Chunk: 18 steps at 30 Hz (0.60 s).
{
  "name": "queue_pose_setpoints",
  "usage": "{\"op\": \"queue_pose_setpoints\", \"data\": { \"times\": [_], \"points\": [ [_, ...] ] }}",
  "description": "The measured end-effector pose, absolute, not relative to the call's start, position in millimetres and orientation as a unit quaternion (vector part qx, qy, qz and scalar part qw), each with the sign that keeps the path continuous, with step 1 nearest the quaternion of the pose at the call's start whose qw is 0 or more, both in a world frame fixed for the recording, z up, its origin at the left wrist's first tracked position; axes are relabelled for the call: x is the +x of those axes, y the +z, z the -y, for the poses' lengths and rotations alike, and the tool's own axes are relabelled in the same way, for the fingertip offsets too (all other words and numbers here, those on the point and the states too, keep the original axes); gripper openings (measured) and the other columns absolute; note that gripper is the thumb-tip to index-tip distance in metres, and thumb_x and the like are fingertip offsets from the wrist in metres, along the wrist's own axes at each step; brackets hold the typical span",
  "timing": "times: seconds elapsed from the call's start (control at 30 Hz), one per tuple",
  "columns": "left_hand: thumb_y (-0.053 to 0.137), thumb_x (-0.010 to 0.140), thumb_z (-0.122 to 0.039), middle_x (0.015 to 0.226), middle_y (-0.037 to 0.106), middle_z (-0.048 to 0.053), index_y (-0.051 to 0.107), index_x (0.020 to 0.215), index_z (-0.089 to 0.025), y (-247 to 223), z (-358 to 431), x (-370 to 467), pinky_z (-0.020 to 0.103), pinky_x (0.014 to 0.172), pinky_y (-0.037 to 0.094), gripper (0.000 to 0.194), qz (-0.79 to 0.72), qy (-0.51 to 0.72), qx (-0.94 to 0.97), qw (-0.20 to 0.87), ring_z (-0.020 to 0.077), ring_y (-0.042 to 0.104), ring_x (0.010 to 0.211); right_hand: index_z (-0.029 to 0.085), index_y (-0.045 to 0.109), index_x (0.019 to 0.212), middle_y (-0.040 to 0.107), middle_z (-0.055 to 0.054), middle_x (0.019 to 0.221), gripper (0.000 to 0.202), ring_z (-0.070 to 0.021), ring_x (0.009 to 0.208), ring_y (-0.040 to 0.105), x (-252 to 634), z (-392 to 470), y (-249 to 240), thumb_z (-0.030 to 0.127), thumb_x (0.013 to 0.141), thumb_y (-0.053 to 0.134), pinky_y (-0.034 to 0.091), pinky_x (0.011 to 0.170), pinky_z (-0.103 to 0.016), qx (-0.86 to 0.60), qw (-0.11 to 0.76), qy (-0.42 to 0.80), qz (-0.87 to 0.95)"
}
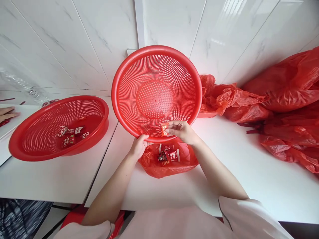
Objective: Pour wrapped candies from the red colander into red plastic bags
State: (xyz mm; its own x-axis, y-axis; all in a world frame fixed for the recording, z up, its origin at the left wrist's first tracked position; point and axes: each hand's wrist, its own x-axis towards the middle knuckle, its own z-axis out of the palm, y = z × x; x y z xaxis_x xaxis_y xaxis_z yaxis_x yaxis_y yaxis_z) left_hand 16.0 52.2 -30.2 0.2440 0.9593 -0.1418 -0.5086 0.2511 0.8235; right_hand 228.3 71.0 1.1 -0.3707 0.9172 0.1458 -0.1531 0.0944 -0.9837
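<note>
We've got our left hand [139, 146] pinching the rim of the basket [155, 88], probably to keep it tipped our way; right hand [183, 132] pinching a packet [164, 129] inside, bag [159, 172] below, nearer the table's [249, 166] front edge.

From my feed I see a glossy white wall [97, 36] with grey marble-like veining, its long joints fanning out at slants across my view. A narrow pale strip [139, 23] runs down it near the centre, and a small pale box [131, 51] sits by its lower end. Striped bright reflections [233, 7] shine on the panels at upper right; I can't tell whether they come from a window or lamp. Below, I have a plain white left table [45, 186] and a matching right table [112, 189], separated by a dark slanting seam. Under their front edges I make out something red [74, 215], partly hidden.
</note>
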Motion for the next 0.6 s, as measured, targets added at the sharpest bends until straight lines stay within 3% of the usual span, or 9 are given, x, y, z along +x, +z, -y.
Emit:
{"op": "queue_pose_setpoints", "data": {
  "times": [0.13,0.4,0.5,0.6],
  "points": [
    [0.055,0.077,-0.019,0.111,0.069,0.013,0.067,0.102,-0.010,-29,-52,16,0.045,0.091,0.052,0.029,-0.319,0.518,0.332,0.721,0.0286,0.065,0.105,0.020,0.072,0.094,0.072,0.000,0.084,0.030,-0.0116,0.074,0.067,226,-71,2,0.028,0.067,0.082,0.058,0.072,-0.028,-0.330,0.496,0.602,0.531],
    [0.053,0.078,-0.018,0.109,0.071,0.013,0.068,0.102,-0.009,-26,-52,16,0.043,0.091,0.052,0.030,-0.325,0.525,0.333,0.712,0.0291,0.066,0.104,0.020,0.072,0.099,0.073,-0.003,0.089,0.033,-0.0141,0.079,0.068,228,-69,1,0.033,0.070,0.079,0.056,0.077,-0.031,-0.341,0.487,0.576,0.561],
    [0.052,0.079,-0.022,0.104,0.072,0.014,0.069,0.101,-0.009,-25,-51,15,0.045,0.091,0.051,0.031,-0.331,0.507,0.328,0.725,0.0299,0.067,0.101,0.018,0.070,0.108,0.073,-0.005,0.095,0.034,-0.0152,0.083,0.068,232,-65,10,0.037,0.079,0.071,0.054,0.079,-0.031,-0.338,0.423,0.553,0.633],
    [0.051,0.080,-0.027,0.095,0.073,0.015,0.069,0.100,-0.008,-26,-50,14,0.048,0.090,0.052,0.033,-0.342,0.471,0.320,0.748,0.0314,0.068,0.096,0.017,0.071,0.106,0.073,-0.005,0.095,0.033,-0.0166,0.084,0.067,236,-57,24,0.041,0.087,0.060,0.053,0.079,-0.030,-0.319,0.290,0.521,0.736]
  ]
}}
